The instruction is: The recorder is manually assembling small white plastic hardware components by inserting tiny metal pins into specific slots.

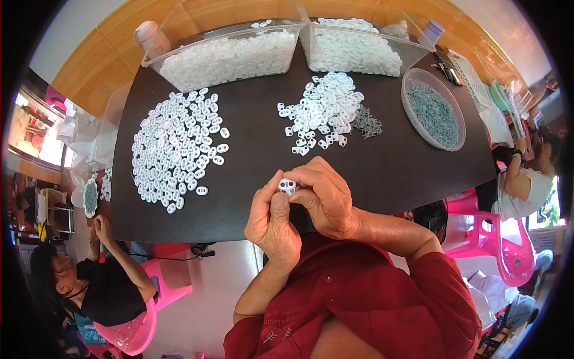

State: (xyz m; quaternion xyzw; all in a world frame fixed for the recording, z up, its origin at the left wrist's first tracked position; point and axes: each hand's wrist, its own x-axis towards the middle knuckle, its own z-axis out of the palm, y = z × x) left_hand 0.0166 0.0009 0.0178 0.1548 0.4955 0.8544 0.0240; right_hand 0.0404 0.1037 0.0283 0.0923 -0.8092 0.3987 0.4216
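Observation:
Both hands meet just over the near edge of the dark table. A small white plastic piece with several round holes [287, 186] is pinched between the thumbs and fingers of my left hand [274, 224] and my right hand [326, 200]. Beyond them lies a heap of white plastic pieces with holes [326, 107], with a little pile of grey screws [367, 123] at its right side. To the left spreads a wide pile of white oval two-hole pieces [176, 146].
Two clear bins [230, 66] [353, 54] of white pieces stand at the back. A round tub [409, 116] of grey screws sits at the right. People work at the left [113, 281] and right [529, 185], beside pink chairs [499, 251]. A dark table [257, 131] carries the piles.

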